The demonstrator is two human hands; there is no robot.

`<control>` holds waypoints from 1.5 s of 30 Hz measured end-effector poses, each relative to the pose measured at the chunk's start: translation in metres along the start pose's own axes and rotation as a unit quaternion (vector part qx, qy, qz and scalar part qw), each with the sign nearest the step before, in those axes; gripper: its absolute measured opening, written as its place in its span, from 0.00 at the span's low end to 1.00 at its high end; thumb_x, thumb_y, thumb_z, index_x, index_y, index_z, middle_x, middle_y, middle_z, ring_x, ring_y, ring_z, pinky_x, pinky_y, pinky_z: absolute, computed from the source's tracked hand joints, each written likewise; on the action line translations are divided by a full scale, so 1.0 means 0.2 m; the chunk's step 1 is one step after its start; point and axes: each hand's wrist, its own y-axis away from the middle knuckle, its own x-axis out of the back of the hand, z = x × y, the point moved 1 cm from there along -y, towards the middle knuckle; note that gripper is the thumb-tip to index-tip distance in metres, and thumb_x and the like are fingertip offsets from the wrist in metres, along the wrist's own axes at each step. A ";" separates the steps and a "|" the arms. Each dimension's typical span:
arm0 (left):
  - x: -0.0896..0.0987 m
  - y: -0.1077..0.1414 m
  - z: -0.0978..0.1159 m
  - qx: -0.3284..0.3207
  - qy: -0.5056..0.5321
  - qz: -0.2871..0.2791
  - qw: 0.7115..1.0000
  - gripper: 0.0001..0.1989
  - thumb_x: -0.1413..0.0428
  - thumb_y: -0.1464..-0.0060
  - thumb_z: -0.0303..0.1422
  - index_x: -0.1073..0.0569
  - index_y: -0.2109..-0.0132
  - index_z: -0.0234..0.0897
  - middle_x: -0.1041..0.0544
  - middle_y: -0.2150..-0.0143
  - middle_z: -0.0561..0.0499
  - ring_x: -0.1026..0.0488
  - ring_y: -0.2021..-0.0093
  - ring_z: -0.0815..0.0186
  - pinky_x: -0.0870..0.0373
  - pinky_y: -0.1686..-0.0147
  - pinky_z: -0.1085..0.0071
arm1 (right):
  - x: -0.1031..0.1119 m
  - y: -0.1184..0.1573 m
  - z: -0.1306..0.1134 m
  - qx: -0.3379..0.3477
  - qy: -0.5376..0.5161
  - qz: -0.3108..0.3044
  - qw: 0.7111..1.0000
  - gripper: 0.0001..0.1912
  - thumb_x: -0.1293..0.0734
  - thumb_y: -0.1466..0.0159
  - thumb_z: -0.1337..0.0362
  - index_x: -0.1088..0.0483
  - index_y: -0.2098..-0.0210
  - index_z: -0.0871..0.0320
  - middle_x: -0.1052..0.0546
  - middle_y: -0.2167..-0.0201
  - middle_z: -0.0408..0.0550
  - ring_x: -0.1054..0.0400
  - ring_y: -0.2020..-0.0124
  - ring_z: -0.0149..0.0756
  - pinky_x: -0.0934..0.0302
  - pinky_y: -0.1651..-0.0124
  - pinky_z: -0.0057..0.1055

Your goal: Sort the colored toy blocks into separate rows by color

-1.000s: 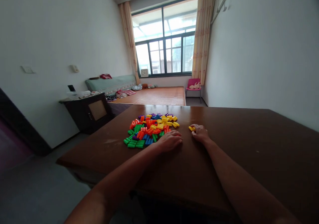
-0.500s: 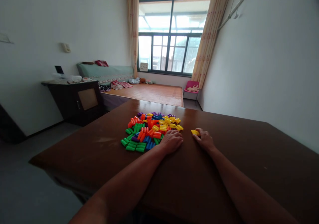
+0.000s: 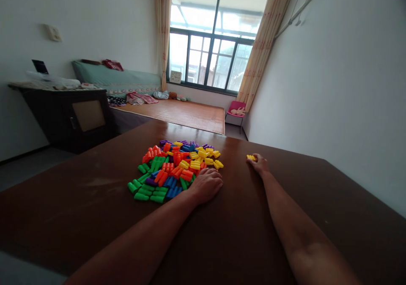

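Note:
My right hand (image 3: 260, 165) is closed on a yellow plastic building block (image 3: 251, 158), gripping it at its right side on the tabletop. To its left lies a pile of bullet-shaped plastic building blocks. Yellow blocks (image 3: 196, 165) form the pile's right side, orange blocks (image 3: 161, 177) the middle, and green blocks (image 3: 157, 196) the near left. Blue and purple blocks are mixed in. My left hand (image 3: 207, 186) rests palm down at the pile's near right edge, fingers loosely laid out with no object seen in them. What lies under its palm is hidden.
All the blocks lie on a dark brown glossy table (image 3: 241, 234). Beyond it stand a bed with an orange mat (image 3: 190, 111), a pink chair (image 3: 235, 107) and a dark cabinet (image 3: 63, 120) on the left. A window (image 3: 212, 39) with curtains fills the back.
My right hand has moved farther from me across the table with the yellow block. The left hand stays beside the pile. The view has turned slightly right and tilted down.

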 end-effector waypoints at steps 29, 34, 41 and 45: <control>0.00 0.00 -0.05 0.134 -0.070 -0.001 0.988 0.14 0.54 0.37 0.38 0.25 0.54 0.46 0.24 0.50 0.53 0.33 0.45 0.61 0.49 0.38 0.56 | 0.01 0.19 -0.51 0.225 -0.194 -0.174 0.939 0.26 0.31 0.46 0.55 0.32 0.50 0.56 0.23 0.56 0.51 0.29 0.62 0.37 0.35 0.55 0.34; 0.00 0.00 -0.04 0.137 -0.059 -0.002 0.989 0.13 0.53 0.38 0.38 0.25 0.54 0.45 0.24 0.50 0.52 0.33 0.45 0.61 0.49 0.38 0.58 | 0.10 -0.08 0.06 -0.042 -0.145 0.051 0.987 0.26 0.32 0.47 0.50 0.33 0.54 0.60 0.24 0.56 0.59 0.29 0.61 0.42 0.36 0.56 0.39; 0.00 0.00 -0.04 0.147 -0.062 -0.008 0.987 0.13 0.53 0.38 0.38 0.26 0.54 0.45 0.25 0.50 0.51 0.33 0.45 0.60 0.50 0.38 0.55 | 0.02 -0.14 0.35 -0.053 -0.100 0.062 0.992 0.23 0.33 0.48 0.49 0.30 0.59 0.60 0.23 0.59 0.57 0.29 0.62 0.42 0.37 0.56 0.40; 0.00 -0.01 -0.03 0.148 -0.066 -0.012 0.987 0.13 0.53 0.38 0.38 0.26 0.54 0.45 0.25 0.50 0.51 0.33 0.46 0.60 0.49 0.39 0.55 | 0.01 -0.13 0.28 -0.036 -0.133 0.044 0.989 0.24 0.36 0.43 0.51 0.29 0.55 0.62 0.23 0.57 0.58 0.29 0.62 0.41 0.37 0.56 0.38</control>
